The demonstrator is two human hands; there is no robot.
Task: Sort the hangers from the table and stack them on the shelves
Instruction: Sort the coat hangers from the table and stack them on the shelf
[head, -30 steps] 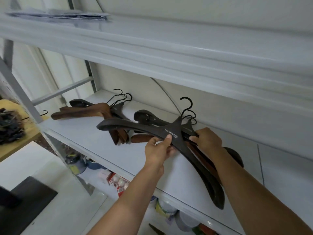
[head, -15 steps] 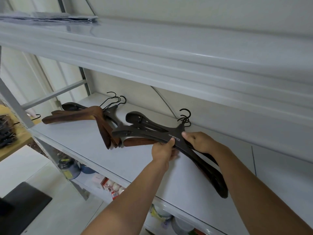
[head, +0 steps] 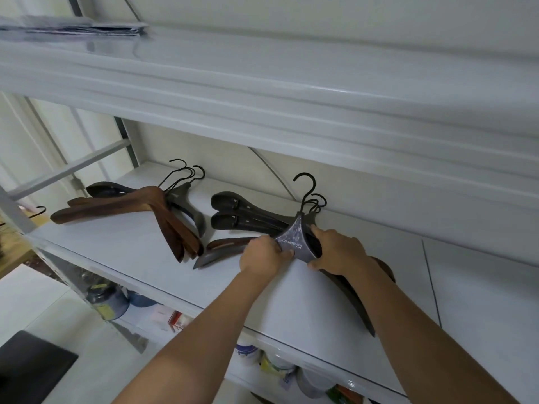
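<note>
A dark hanger (head: pixel 294 239) with white lettering lies on top of a stack of black hangers (head: pixel 248 217) on the white shelf (head: pixel 131 252). My left hand (head: pixel 264 255) grips its middle from the left. My right hand (head: pixel 338 252) holds the same middle part from the right. The hanger's right arm runs down toward the shelf's front edge, partly hidden by my right forearm. Its black hooks point to the back wall. A second pile of brown hangers (head: pixel 140 205), with a black one under them, lies further left on the same shelf.
An upper shelf (head: pixel 262 91) hangs low over the hangers and carries a stack of papers (head: pixel 73 27). Cans and jars (head: pixel 110 298) stand on the shelf below. A wooden table corner (head: pixel 14 252) shows at far left, past the grey shelf post.
Both hands have lowered the dark hanger onto the black stack and turned it so its left arm now lies low along the front. My view has moved closer.
</note>
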